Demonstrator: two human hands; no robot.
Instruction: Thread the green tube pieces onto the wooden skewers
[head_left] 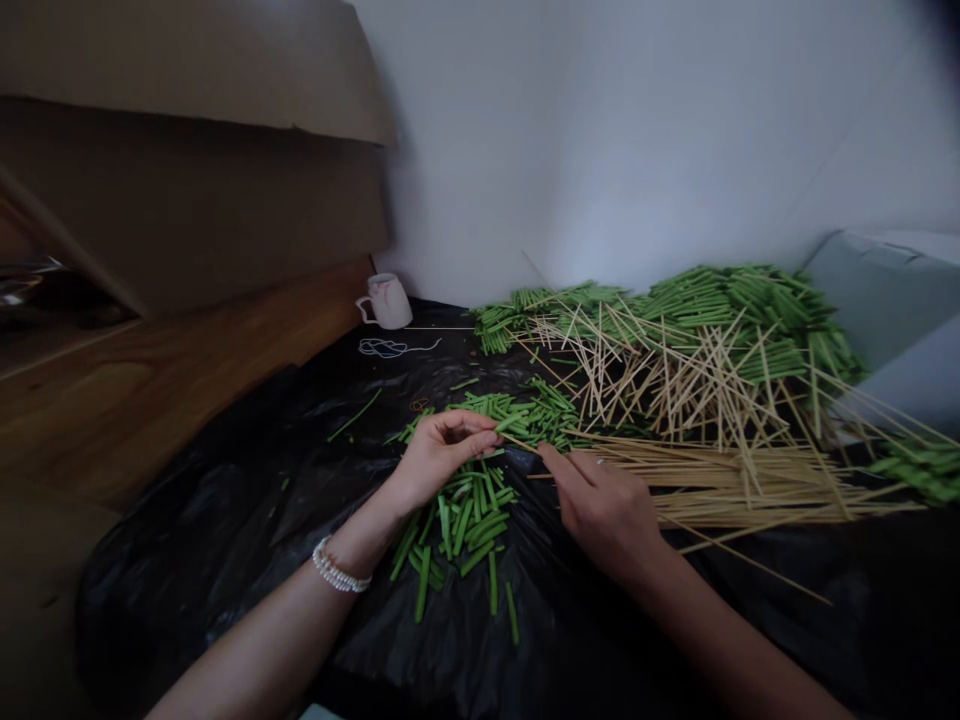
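Observation:
My left hand (442,452), with a beaded bracelet at the wrist, pinches a short green stem piece over a pile of cut green stems (472,520). My right hand (607,505) is closed round a thin wooden stick (521,442), whose tip meets the green piece at my left fingertips. Whether the tip is inside the piece is too small to tell. Beside my right hand lies a bundle of bare sticks (750,485). Behind it, many sticks with green pieces on their ends (705,310) are heaped against the wall.
Black plastic sheeting (247,500) covers the work surface. A white mug (388,302) stands at the back, near a tangled white cord (382,348). Cardboard (187,190) rises at the left, and a pale container (900,300) stands at the right.

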